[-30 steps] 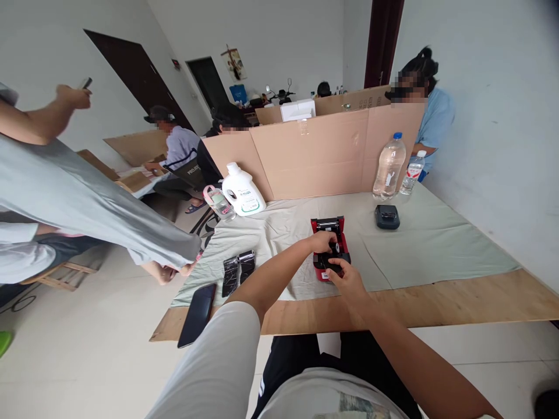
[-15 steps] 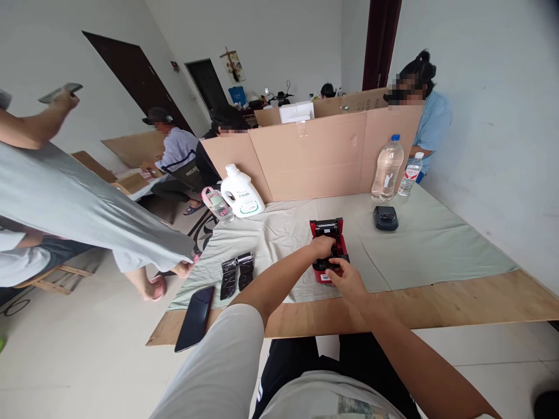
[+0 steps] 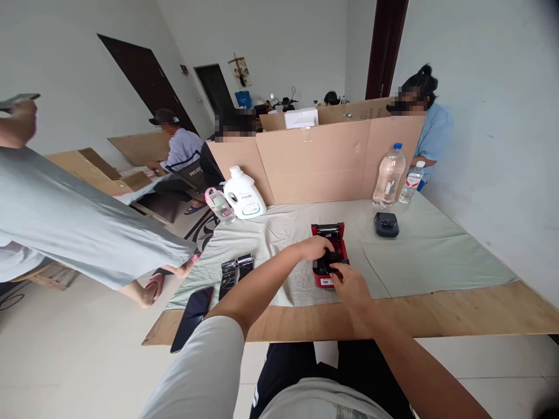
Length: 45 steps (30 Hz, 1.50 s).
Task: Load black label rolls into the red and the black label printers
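A: What's closest to the wearer?
B: The table's [image 3: 414,319] bare wood edge. A phone [image 3: 192,317] lies across it at the left, probably set aside because it isn't in use.

A: And the right hand [image 3: 351,283]?
B: At the near right corner of the red case [image 3: 324,273], thumb and fingers slightly apart and touching it. I'd guess it steadies the case; whether it truly grips, I can't tell.

A: Where does the case sit?
B: On the cloth [image 3: 437,262], straight in front of the body. Its lid [image 3: 327,228] stands up at the far side, leaving the inside reachable from this side.

A: The left hand [image 3: 315,248]?
B: It comes over the left wall, fingers half curled into the dark inside. Too small and dark to tell if they pinch anything.

A: Around that?
B: Black strips [image 3: 245,265] lie to the left, handy for that arm. A black box [image 3: 386,225] is farther back on the right, apart from the case.

A: Beyond?
B: A cup [image 3: 222,208] and jug [image 3: 245,198] at back left, a big bottle [image 3: 388,177] and a small bottle [image 3: 410,183] at back right. Perhaps some of them help keep the cardboard [image 3: 317,163] upright. Past its right end is a person in blue [image 3: 439,134].
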Available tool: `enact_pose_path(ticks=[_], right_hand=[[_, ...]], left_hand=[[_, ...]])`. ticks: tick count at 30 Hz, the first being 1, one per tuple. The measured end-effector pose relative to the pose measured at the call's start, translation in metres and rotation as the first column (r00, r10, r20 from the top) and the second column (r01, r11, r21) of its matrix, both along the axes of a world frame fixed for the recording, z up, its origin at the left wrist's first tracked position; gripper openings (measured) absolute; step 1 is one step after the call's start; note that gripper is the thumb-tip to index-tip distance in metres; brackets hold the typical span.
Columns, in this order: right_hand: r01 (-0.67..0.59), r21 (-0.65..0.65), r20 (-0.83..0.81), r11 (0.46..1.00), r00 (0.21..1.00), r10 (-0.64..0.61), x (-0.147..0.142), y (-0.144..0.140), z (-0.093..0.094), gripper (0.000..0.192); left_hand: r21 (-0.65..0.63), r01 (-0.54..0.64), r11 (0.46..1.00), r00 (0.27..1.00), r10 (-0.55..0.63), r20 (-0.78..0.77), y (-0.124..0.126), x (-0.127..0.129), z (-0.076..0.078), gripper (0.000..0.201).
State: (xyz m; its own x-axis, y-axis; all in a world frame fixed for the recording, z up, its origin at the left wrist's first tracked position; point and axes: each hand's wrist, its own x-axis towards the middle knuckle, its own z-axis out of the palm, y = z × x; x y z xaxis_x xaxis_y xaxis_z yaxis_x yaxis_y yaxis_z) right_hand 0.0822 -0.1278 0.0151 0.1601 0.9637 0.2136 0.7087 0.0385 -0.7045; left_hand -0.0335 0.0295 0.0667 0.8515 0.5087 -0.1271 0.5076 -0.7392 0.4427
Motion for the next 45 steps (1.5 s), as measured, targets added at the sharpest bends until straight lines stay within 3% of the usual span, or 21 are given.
enact_pose_path(ticks=[2,4,7,11,16,23,26,28,31,33,38,45], right_hand=[[0.004,-0.008,0.004,1.000,1.000,-0.004,-0.001,0.000,0.003,0.030],[0.007,-0.004,0.013,1.000,1.000,-0.007,-0.002,-0.001,0.003,0.029],[0.000,0.016,0.024,1.000,1.000,0.000,-0.003,-0.003,0.002,0.029],[-0.004,0.011,0.012,1.000,1.000,0.004,-0.003,-0.007,0.001,0.030],[-0.011,0.009,-0.018,1.000,1.000,0.011,-0.004,-0.010,-0.001,0.031],[-0.045,-0.016,-0.009,0.999,0.999,0.044,-0.001,-0.012,-0.006,0.031],[-0.039,-0.035,0.092,0.999,0.995,0.042,0.006,-0.009,-0.005,0.033],[-0.009,0.003,0.258,1.000,0.966,0.008,0.013,-0.005,-0.003,0.039],[-0.041,0.097,0.506,0.994,0.863,-0.013,0.025,0.006,0.001,0.056],[-0.129,0.070,0.591,0.989,0.804,0.063,0.031,0.014,0.004,0.063],[-0.221,-0.064,0.636,0.973,0.743,0.210,0.035,0.023,0.006,0.057],[-0.197,-0.089,0.540,0.976,0.814,0.214,0.033,0.025,0.006,0.059]], left_hand=[[-0.048,-0.111,0.993,0.985,0.116,0.130,0.003,-0.007,0.015,0.040],[0.023,-0.279,0.960,0.925,0.262,0.275,0.009,-0.011,0.024,0.039],[0.159,-0.379,0.912,0.875,0.297,0.382,0.016,-0.012,0.022,0.037],[0.184,-0.309,0.933,0.913,0.236,0.333,0.013,-0.012,0.001,0.040],[0.225,-0.278,0.934,0.899,0.170,0.404,-0.011,-0.020,-0.016,0.033],[0.295,-0.187,0.937,0.942,0.086,0.324,-0.042,-0.033,-0.038,0.034],[0.295,-0.169,0.940,0.957,0.086,0.276,-0.052,-0.039,-0.040,0.031],[0.300,-0.136,0.944,0.972,0.069,0.223,-0.057,-0.042,-0.038,0.036],[0.329,-0.059,0.943,0.990,0.012,0.144,-0.062,-0.043,-0.035,0.067],[0.370,-0.041,0.928,0.994,0.001,0.107,-0.064,-0.042,-0.037,0.081],[0.450,-0.099,0.888,0.992,0.051,0.117,-0.066,-0.035,-0.055,0.069],[0.384,-0.127,0.914,0.985,0.069,0.160,-0.068,-0.034,-0.059,0.064]])
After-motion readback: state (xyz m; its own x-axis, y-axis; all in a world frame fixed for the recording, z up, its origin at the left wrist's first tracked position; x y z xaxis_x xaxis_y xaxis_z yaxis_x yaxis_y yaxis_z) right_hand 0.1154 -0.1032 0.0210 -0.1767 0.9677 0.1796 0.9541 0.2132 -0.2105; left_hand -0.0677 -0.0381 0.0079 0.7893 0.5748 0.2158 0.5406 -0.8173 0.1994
